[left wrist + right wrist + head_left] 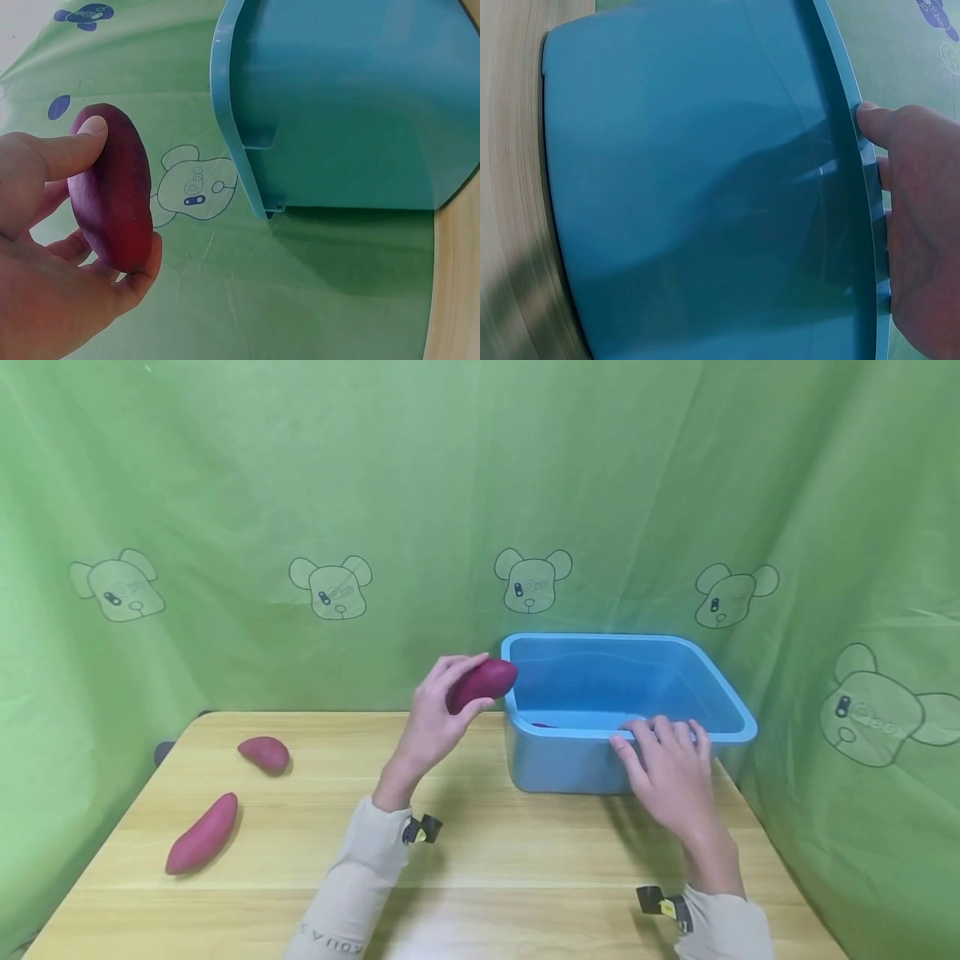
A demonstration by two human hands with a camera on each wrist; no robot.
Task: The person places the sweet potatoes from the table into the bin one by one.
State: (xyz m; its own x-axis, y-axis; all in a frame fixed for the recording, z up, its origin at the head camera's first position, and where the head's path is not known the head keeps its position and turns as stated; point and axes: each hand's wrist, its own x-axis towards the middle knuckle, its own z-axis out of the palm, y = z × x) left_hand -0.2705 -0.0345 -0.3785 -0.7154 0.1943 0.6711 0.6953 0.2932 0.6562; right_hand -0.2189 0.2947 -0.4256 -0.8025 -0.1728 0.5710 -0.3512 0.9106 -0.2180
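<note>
My left hand (pixel 432 720) grips a purple-skinned sweet potato (pixel 487 681) between thumb and fingers, raised just beside the left rim of a blue plastic bin (pixel 577 760). In the left wrist view, the thumb lies across one side of the sweet potato (pixel 112 187) and the fingers wrap behind it. My right hand (pixel 675 777) holds the bin's front rim, fingers hooked over the edge and thumb against it. Two more sweet potatoes lie on the left of the table, a short one (pixel 266 754) farther back and a longer one (pixel 202 835) nearer.
Inside the bin, a sliver of dark red (pixel 543 725) peeks above the front rim; most of the floor is hidden. The bin stands at the back right of the wooden table (pixel 487 868). A green curtain (pixel 420 485) with printed bear heads hangs behind and at the sides.
</note>
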